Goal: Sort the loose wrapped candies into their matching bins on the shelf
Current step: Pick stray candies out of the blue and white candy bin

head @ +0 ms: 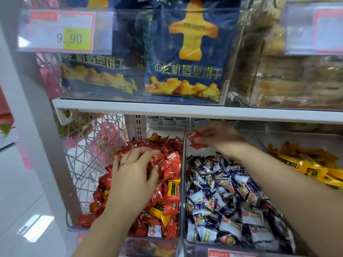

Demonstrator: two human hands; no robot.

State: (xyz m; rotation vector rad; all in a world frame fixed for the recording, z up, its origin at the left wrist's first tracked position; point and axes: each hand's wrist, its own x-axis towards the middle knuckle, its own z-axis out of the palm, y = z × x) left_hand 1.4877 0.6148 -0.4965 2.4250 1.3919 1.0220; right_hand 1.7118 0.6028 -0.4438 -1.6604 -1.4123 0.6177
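Three clear bins stand side by side on the lower shelf. The left bin (181,216) holds red wrapped candies (170,164), with a few yellow candies (173,188) and a white one (154,231) mixed in. My left hand (133,173) lies on the red heap, fingers spread and curled into the wrappers. The middle bin (187,245) is full of blue-and-white candies (230,197). Above its far end my right hand (217,137) pinches red candies (194,139). The right bin (259,138) has yellow packs (306,164).
A white shelf board (185,110) runs just above my hands. On it stand clear boxes with blue biscuit bags (185,58) and brown snacks (297,80). A price tag (61,30) hangs upper left. A white wire side panel (89,154) and a grey upright (37,127) close the left.
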